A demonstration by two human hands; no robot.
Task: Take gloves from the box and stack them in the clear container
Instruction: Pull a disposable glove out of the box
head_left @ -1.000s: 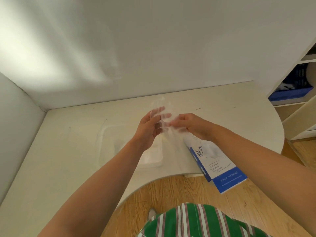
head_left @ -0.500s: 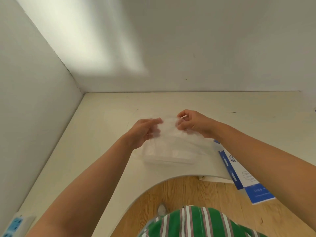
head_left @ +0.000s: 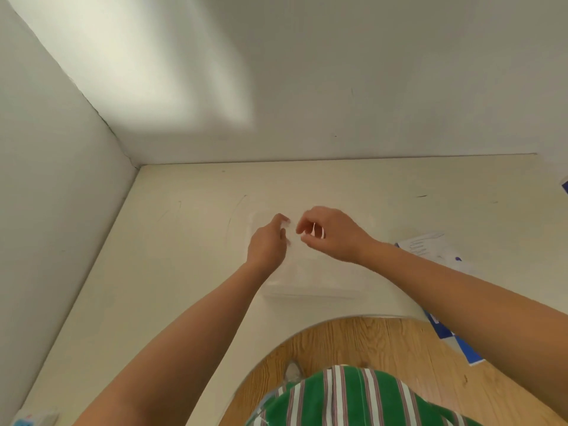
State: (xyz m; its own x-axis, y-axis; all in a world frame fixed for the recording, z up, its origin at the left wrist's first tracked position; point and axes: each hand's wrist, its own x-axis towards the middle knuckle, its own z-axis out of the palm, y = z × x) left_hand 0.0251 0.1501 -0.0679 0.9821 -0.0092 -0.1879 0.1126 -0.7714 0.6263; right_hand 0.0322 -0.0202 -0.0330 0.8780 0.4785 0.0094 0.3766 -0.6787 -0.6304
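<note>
Two bare hands: left hand [head_left: 267, 244], right hand [head_left: 332, 233]. One clear rectangular plastic container [head_left: 313, 292]. One blue-and-white cardboard glove box [head_left: 430, 250]. One thin transparent plastic glove [head_left: 291, 241] seen, faint, between the fingertips; any lying in the container are too sheer to count. One white power strip with blue sockets [head_left: 30, 421], partly cut off. One cream curved-edge table [head_left: 184, 272].

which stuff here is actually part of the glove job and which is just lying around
Job: thin clear plastic glove, pinched by left hand and right hand; clear plastic container beneath; blue and white cardboard glove box.
Lying about: white and blue power strip, near left.
</note>
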